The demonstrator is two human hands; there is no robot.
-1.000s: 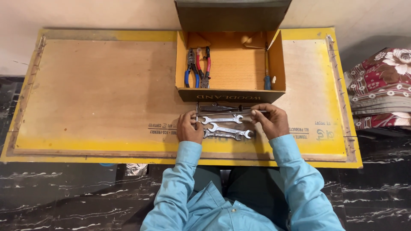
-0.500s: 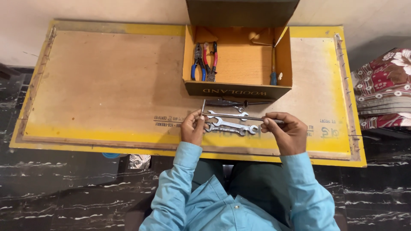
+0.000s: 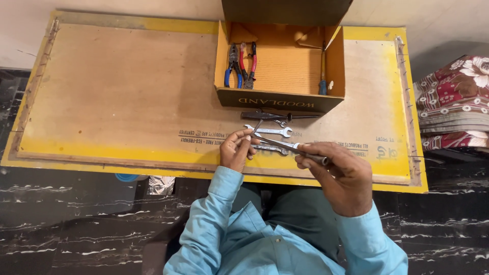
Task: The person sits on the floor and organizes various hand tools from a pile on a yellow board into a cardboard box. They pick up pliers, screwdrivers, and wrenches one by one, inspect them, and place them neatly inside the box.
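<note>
Right hand (image 3: 342, 175) raised just in front of the box (image 3: 279, 99), wrist bent, fingers closed around one end of a thin metal rod (image 3: 285, 145). Left hand (image 3: 236, 149) lower, fingers pinching the rod's other, bent end. Rod held slanted above the tabletop (image 3: 117, 91), over the wrenches (image 3: 269, 131) lying near the box front. Pliers (image 3: 233, 71) inside the box, left side.

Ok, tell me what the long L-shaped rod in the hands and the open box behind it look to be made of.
Long L-shaped rod: apparently bare steel, a dull grey surface with thin glints. Open box: looks like cardboard, matte orange-brown inside, with folded flaps and a ribbed floor. Left hand pinches the bent end; right hand grips the other.
</note>
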